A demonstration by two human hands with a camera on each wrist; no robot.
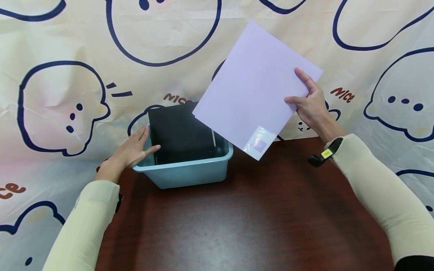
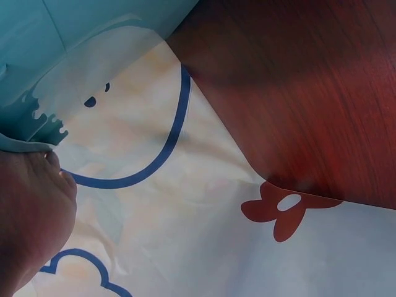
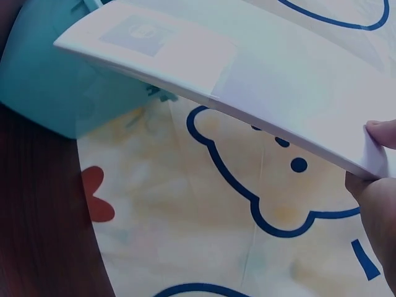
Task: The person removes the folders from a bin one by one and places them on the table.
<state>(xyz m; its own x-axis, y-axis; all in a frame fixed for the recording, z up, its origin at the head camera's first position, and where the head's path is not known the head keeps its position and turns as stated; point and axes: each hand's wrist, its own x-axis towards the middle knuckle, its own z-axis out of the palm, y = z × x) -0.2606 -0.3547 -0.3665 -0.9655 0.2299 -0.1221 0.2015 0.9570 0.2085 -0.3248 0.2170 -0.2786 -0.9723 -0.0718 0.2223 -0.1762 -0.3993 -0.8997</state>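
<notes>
My right hand (image 1: 313, 103) grips a lilac file folder (image 1: 251, 82) by its right edge, with the thumb and a finger spread on its face. The folder is raised and tilted, its lower left part overlapping the basin's right end in the head view. A clear label pocket (image 1: 260, 143) shows at its bottom corner. In the right wrist view the folder's thick edge (image 3: 272, 133) is visible. My left hand (image 1: 130, 150) rests at the left rim of a light blue plastic basin (image 1: 190, 175), fingers straight, thumb stretched toward a black folder (image 1: 183, 133) standing in it.
The basin stands at the back left of a dark reddish-brown wooden table (image 1: 251, 218). Behind and beside the table hangs a cream cloth (image 1: 162, 34) printed with blue cartoon outlines. The table's rounded corner (image 2: 263, 176) shows in the left wrist view.
</notes>
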